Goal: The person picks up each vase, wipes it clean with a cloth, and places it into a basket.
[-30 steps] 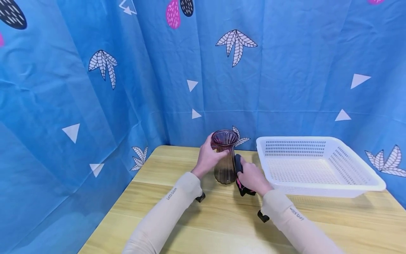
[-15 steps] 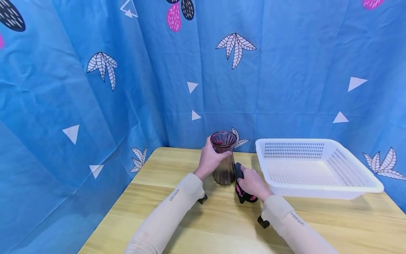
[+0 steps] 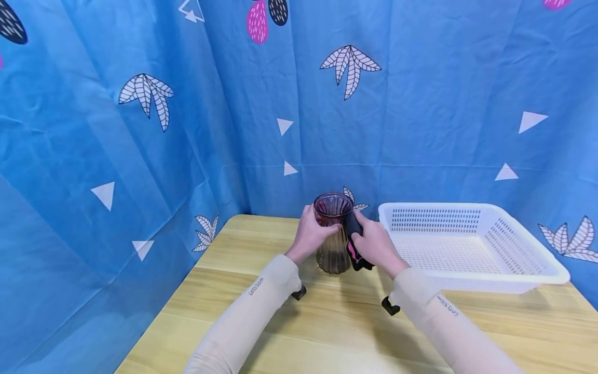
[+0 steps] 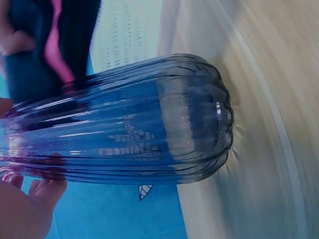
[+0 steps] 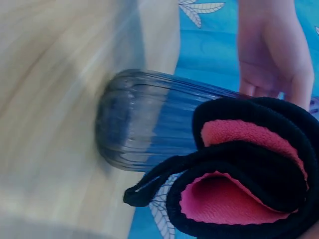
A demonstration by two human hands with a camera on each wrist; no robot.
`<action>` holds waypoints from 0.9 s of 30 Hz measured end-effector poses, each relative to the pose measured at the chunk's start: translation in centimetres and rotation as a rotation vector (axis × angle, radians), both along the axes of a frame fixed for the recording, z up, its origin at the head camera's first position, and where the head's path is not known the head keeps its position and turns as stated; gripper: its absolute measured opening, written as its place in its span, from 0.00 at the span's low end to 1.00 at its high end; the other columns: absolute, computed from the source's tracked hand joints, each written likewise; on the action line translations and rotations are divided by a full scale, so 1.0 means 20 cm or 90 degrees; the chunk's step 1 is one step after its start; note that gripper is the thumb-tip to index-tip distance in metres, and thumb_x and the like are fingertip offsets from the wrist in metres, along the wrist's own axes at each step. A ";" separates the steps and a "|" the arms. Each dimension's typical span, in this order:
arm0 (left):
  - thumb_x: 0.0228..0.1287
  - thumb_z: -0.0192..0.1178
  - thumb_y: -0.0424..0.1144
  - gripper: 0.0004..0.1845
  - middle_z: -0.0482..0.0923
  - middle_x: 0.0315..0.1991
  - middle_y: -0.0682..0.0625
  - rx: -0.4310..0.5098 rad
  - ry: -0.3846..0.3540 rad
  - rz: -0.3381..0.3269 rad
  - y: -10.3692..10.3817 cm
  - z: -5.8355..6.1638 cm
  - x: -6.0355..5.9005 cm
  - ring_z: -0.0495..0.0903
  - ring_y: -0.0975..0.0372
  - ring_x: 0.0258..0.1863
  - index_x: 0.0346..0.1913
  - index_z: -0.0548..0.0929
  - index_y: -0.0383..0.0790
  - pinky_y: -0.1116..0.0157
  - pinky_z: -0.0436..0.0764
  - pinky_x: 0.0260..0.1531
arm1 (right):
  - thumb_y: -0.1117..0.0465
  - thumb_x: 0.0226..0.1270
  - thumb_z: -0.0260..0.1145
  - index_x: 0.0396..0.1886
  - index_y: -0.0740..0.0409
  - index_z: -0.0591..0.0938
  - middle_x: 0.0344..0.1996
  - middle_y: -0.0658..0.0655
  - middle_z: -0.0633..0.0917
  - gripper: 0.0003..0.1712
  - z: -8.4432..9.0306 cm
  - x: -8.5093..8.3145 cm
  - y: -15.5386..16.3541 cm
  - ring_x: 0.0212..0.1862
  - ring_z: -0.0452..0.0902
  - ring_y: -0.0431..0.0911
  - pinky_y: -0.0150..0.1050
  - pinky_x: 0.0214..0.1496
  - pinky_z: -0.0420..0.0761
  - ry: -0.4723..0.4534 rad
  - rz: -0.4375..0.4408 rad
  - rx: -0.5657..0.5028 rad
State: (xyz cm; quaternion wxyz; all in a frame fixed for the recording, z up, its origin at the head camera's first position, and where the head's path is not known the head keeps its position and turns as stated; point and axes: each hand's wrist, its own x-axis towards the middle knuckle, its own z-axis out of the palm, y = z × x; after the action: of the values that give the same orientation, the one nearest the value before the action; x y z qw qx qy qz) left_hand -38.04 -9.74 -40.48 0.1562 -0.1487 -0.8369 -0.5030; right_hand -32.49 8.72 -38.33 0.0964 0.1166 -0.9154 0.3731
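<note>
Here the left hand grips the vase neck, the right hand clutching a cloth beside the basket

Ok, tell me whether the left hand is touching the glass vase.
Touching. The head view shows the left hand wrapped around the ribbed glass vase just below its rim.

"Let's Slim" stands printed on the left sleeve and on the right sleeve (small dark lettering, both forearms).
</note>
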 end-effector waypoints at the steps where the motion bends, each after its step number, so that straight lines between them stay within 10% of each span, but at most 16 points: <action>1: 0.50 0.77 0.49 0.39 0.73 0.55 0.49 -0.004 0.007 0.002 0.00 0.00 0.00 0.75 0.58 0.54 0.65 0.74 0.43 0.57 0.77 0.58 | 0.63 0.69 0.56 0.80 0.54 0.58 0.21 0.58 0.82 0.40 0.01 0.00 0.00 0.16 0.75 0.44 0.40 0.23 0.77 0.007 -0.003 0.001; 9: 0.50 0.78 0.42 0.40 0.83 0.54 0.50 0.060 0.013 -0.040 -0.02 0.01 0.00 0.82 0.58 0.54 0.68 0.73 0.48 0.59 0.80 0.57 | 0.63 0.72 0.55 0.80 0.59 0.55 0.17 0.56 0.82 0.40 -0.04 -0.01 -0.01 0.15 0.75 0.44 0.39 0.23 0.76 -0.033 -0.005 0.049; 14: 0.53 0.74 0.41 0.42 0.82 0.55 0.47 0.057 -0.007 -0.038 -0.03 0.00 0.01 0.81 0.56 0.55 0.71 0.68 0.46 0.57 0.81 0.55 | 0.63 0.70 0.59 0.78 0.62 0.61 0.36 0.69 0.87 0.38 -0.11 -0.02 -0.01 0.22 0.78 0.49 0.42 0.24 0.76 -0.050 -0.014 0.134; 27: 0.40 0.79 0.64 0.56 0.77 0.62 0.48 0.070 -0.034 0.019 0.01 -0.02 0.02 0.77 0.56 0.62 0.71 0.63 0.46 0.53 0.75 0.63 | 0.63 0.67 0.64 0.70 0.73 0.69 0.53 0.75 0.83 0.34 -0.25 -0.01 -0.03 0.43 0.85 0.57 0.51 0.45 0.83 -0.097 0.007 0.220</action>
State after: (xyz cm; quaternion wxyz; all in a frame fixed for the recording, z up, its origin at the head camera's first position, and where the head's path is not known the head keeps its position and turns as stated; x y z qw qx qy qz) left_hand -37.55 -9.49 -40.79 0.1492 -0.1139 -0.8140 -0.5497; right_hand -32.60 8.08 -43.38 0.0032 0.1079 -0.9698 0.2186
